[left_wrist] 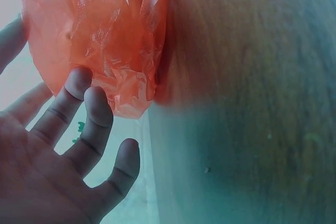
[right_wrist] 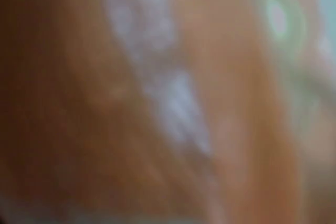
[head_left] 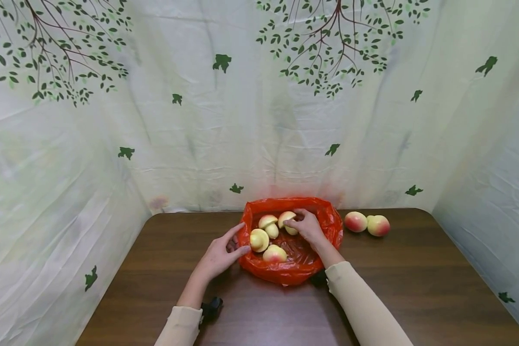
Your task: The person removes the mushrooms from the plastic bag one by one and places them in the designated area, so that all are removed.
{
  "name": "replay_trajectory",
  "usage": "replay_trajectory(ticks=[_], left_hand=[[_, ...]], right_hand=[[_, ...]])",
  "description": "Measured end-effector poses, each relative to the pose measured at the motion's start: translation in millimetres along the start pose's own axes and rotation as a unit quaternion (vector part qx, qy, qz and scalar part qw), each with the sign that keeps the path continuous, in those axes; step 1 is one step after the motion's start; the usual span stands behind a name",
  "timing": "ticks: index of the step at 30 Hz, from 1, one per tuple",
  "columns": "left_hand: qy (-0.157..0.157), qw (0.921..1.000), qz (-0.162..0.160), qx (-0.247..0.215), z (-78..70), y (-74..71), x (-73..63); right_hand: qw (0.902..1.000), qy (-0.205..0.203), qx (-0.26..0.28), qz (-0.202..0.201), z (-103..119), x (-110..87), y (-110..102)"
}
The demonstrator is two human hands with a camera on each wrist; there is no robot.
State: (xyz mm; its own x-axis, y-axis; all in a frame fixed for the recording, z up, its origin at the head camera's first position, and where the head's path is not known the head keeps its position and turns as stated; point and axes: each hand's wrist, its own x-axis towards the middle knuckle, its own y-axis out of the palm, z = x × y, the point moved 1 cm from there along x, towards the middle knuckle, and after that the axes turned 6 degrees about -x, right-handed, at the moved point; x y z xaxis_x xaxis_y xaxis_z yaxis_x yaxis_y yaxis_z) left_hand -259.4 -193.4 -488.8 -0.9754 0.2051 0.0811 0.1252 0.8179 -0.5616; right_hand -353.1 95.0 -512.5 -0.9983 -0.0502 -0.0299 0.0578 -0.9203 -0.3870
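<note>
A red plastic bag [head_left: 281, 275] stands with its mouth spread wide on the table. Inside it lie a yellow mushroom [head_left: 258, 241], a second mushroom [head_left: 268, 222] with a pinkish cap, and a yellow-and-red peach [head_left: 275, 253]. My right hand [head_left: 310, 228] reaches into the bag and pinches another mushroom [head_left: 287, 218] between thumb and fingers. At the bag's left side, my left hand [head_left: 218, 253] touches the rim with index finger and thumb apart. In the left wrist view, its loosely spread fingers [left_wrist: 97, 119] lie against the bag's outside. Blur covers the right wrist view.
Two peaches, one redder [head_left: 355, 221] and one yellower [head_left: 378, 225], sit side by side right of the bag. The brown wooden table [head_left: 415, 288] ends at a pale curtain [head_left: 190, 158] with leaf prints, which hangs behind and on both sides.
</note>
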Motion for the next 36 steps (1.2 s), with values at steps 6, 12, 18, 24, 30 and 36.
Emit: replay_trajectory(ticks=[6,12,18,24,30,36], left_hand=[[0.000,1.0000,-0.002,0.004,-1.8,-0.4,-0.1],[-0.002,1.0000,-0.003,0.006,-1.3,0.0,-0.1],[0.000,1.0000,0.000,0.003,-2.3,0.6,0.1],[0.000,1.0000,-0.001,0.004,-2.3,0.1,0.2],[-0.001,1.0000,-0.002,0.004,-2.4,0.4,-0.7],[-0.005,1.0000,-0.002,0.005,-2.8,0.6,-1.4]], right_hand=[[1.0000,0.000,0.008,0.004,1.7,-0.5,-3.7],[1.0000,0.001,0.007,0.001,2.7,-2.1,-5.8],[1.0000,-0.004,0.007,-0.004,5.5,-5.9,-8.4],[0.9999,-0.008,0.011,-0.001,8.9,-10.5,-11.7],[0.9992,-0.013,0.036,0.008,14.6,-15.8,-14.4],[0.9981,-0.026,0.057,0.004,26.0,-23.6,-18.8]])
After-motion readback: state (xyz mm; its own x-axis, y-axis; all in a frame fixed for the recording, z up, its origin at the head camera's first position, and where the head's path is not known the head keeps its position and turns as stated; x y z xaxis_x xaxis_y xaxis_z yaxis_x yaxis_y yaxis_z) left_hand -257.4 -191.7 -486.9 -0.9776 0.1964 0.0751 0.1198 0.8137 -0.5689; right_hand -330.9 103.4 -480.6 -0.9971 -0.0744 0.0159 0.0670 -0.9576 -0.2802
